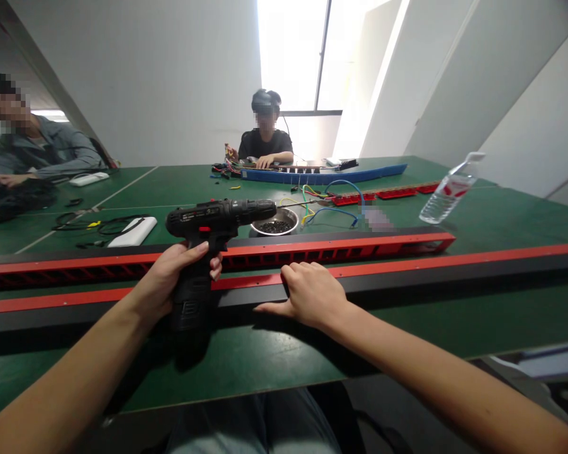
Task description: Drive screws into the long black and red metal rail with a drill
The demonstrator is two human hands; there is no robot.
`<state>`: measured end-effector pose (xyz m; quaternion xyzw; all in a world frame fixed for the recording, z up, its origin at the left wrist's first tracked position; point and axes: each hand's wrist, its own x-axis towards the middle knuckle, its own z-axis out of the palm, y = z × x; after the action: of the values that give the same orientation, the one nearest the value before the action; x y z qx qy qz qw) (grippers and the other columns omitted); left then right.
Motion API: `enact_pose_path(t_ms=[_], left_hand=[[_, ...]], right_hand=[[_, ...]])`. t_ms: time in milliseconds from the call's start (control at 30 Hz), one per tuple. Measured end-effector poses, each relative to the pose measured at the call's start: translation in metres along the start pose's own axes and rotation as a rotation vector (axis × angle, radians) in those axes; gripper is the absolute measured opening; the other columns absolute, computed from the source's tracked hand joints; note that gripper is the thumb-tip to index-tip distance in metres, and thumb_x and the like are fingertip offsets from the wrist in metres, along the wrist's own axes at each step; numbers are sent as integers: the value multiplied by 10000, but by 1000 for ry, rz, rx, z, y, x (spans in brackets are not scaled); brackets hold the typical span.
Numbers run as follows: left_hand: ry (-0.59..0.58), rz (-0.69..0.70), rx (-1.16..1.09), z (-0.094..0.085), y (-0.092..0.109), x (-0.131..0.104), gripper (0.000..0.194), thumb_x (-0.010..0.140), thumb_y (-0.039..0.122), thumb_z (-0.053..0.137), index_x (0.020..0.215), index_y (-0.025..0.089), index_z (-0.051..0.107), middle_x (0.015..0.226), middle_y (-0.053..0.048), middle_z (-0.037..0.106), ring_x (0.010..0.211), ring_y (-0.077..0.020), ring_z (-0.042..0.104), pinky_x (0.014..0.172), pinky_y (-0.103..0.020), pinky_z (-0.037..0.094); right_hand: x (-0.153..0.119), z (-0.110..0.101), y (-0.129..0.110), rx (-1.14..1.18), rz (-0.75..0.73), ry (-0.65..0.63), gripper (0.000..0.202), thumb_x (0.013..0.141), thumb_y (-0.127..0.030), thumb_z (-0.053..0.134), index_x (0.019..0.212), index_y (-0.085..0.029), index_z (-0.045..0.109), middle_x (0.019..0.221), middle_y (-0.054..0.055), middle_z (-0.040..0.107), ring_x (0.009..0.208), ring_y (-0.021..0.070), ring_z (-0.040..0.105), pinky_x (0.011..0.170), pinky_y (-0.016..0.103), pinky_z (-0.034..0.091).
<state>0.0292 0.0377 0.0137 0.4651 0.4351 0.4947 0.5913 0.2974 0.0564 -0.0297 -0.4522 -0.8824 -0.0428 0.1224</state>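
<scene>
My left hand (170,277) is wrapped round the grip of a black cordless drill (203,221), whose long bit points right, over a metal bowl (274,223) of small dark screws. My right hand (312,291) grips the near long red-and-black rail (392,271), fingers over its top and thumb along the front side. Behind it lies a second red-and-black rail (407,242), partly hidden by the drill and my left hand.
A water bottle (447,192) stands tilted at the right. Yellow, green and blue wires (331,209), red strips (397,192) and a blue rail (326,175) lie farther back. White power banks (133,231) and black cables are left. Two people sit across the table (265,359).
</scene>
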Motion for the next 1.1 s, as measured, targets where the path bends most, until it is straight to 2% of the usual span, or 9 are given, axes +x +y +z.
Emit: enact_pose_path(t_ms=[233,333,433,500,600,700,833,933,1100], left_hand=[[25,-19,-82,-8,-8,-8,229,849,310,744,957,129,653,768,-31,596,674,-142,580,603,-234,522],[56,-53,-118,-8,-9,-11,201,857,289,739,942,132,649,785,-32,604,680,-142,588,614,-244,545],[76,-71,-149,-7,-10,-11,188,849,257,745,952,128,656,815,-45,626,686,-147,610,594,-236,548],[80,-66,-157,-7,-10,-10,191,841,241,753,964,121,668,834,-54,639,690,-146,622,600,-233,554],[85,-66,-175,-7,-11,-9,190,826,239,771,937,114,681,833,-62,645,689,-148,632,622,-243,568],[102,-80,-183,-6,-12,-9,178,823,242,776,901,115,678,821,-58,639,678,-144,631,607,-236,563],[106,-95,-170,-6,-11,-9,184,823,248,775,885,108,674,820,-60,634,666,-136,625,590,-219,556],[100,-85,-189,-7,-12,-7,181,820,240,773,896,109,675,820,-58,634,666,-137,627,590,-219,558],[168,-101,-234,-8,-13,-4,144,838,215,745,898,98,689,843,-74,655,683,-150,650,627,-253,596]], right_hand=[[1,-5,-4,141,16,-30,812,763,-958,401,840,-188,645,891,139,733,867,316,685,902,467,455],[10,-11,11,454,113,-7,753,893,-872,289,840,-203,629,805,97,721,807,267,680,862,439,469],[33,-17,39,939,305,222,720,967,-786,166,1068,-202,573,868,95,729,751,211,684,690,329,497],[52,-20,58,1084,411,353,739,942,-811,145,1118,-201,524,857,97,719,651,184,659,597,294,472],[75,-23,79,1138,442,327,733,917,-840,200,1101,-204,516,849,94,717,579,164,631,523,271,431],[86,-23,87,1135,397,246,721,931,-824,219,957,-193,568,785,89,698,563,158,618,502,268,413],[91,-22,84,993,205,269,595,969,-707,428,688,-195,546,623,36,607,560,145,571,566,273,433],[98,-20,84,898,84,278,521,989,-589,513,648,-196,535,594,12,586,567,137,543,630,283,448],[128,-8,94,842,196,237,425,1039,-424,444,706,-186,556,634,38,630,578,145,566,637,292,468]])
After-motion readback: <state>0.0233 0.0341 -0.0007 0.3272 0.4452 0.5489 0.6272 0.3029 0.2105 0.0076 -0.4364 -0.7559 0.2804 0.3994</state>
